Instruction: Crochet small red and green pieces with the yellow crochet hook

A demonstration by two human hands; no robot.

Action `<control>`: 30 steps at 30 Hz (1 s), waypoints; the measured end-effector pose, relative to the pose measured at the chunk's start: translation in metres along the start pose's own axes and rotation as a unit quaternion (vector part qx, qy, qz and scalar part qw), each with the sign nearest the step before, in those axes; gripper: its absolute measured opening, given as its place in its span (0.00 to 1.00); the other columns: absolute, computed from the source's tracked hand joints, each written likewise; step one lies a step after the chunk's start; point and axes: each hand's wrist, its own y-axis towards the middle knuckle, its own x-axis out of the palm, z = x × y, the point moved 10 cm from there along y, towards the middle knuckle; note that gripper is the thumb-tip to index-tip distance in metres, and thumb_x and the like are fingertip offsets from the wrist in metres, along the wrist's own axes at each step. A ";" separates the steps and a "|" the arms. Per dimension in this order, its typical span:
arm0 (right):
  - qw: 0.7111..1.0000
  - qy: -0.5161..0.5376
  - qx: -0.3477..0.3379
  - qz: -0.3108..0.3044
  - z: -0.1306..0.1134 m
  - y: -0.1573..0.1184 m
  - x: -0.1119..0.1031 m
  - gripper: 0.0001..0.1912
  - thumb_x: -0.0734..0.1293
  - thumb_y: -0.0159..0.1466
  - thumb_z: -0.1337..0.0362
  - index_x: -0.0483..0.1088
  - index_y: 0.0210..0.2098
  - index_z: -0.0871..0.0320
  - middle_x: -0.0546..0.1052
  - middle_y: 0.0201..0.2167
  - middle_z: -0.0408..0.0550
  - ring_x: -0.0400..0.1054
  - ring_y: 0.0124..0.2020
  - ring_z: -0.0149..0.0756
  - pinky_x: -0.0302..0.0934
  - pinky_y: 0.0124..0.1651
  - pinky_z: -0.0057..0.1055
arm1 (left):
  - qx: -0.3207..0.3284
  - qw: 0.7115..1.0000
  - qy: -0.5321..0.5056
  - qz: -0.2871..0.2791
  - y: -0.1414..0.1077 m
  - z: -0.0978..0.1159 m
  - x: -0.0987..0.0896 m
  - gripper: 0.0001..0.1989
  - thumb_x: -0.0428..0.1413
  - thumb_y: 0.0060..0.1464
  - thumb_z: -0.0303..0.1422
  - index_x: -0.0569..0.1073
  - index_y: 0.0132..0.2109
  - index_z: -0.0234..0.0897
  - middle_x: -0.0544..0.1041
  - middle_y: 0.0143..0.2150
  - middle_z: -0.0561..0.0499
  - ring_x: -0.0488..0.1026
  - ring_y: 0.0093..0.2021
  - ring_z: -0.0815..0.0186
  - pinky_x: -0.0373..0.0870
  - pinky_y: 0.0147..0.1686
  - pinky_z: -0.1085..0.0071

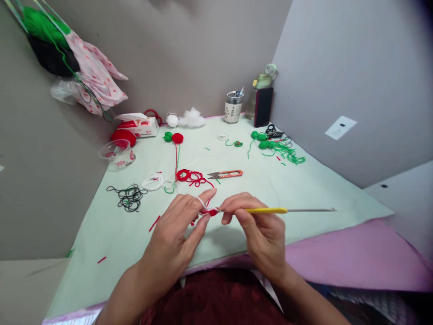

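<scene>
Dark red clothing [209, 298] nearest, bottom edge. Past it, left hand [176, 225] closed in a pinch on small red yarn piece [213, 212], white yarn [202, 201] over the index finger. Right hand [265, 230] gripping yellow-handled hook [267, 211], tip at the piece, tip detail unclear. Piece sits between the hands, above the pale green table cover [304, 194]. From here, looks light, soft, easily squashed; best pinched at its edge, loosely. Hook likely stiff, bare metal slicker; take the yellow grip. Orange snips [233, 174] beyond.
</scene>
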 end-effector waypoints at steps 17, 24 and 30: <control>0.993 -0.084 -0.064 0.060 -0.012 -0.011 0.004 0.13 0.65 0.75 0.71 0.80 0.48 0.50 0.82 0.37 0.48 0.78 0.40 0.39 0.75 0.44 0.37 | -0.224 0.941 -0.187 0.173 -0.033 -0.049 0.014 0.19 0.66 0.61 0.30 0.81 0.59 0.48 0.81 0.42 0.52 0.78 0.43 0.64 0.74 0.52 0.66; 0.941 -0.262 -0.212 -0.015 -0.024 -0.025 0.011 0.22 0.71 0.70 0.70 0.79 0.59 0.42 0.80 0.41 0.48 0.77 0.41 0.40 0.76 0.40 0.36 | -0.397 0.746 -0.532 0.049 -0.039 -0.056 0.067 0.29 0.72 0.53 0.38 0.80 0.61 0.39 0.75 0.34 0.53 0.71 0.34 0.67 0.72 0.39 0.71; 1.000 -0.007 -0.023 0.009 0.000 -0.007 -0.007 0.12 0.65 0.76 0.66 0.82 0.48 0.50 0.80 0.32 0.47 0.75 0.38 0.41 0.71 0.41 0.39 | -0.400 0.733 -0.543 0.088 -0.037 -0.067 0.051 0.24 0.72 0.51 0.33 0.84 0.56 0.40 0.74 0.34 0.54 0.69 0.33 0.70 0.69 0.38 0.74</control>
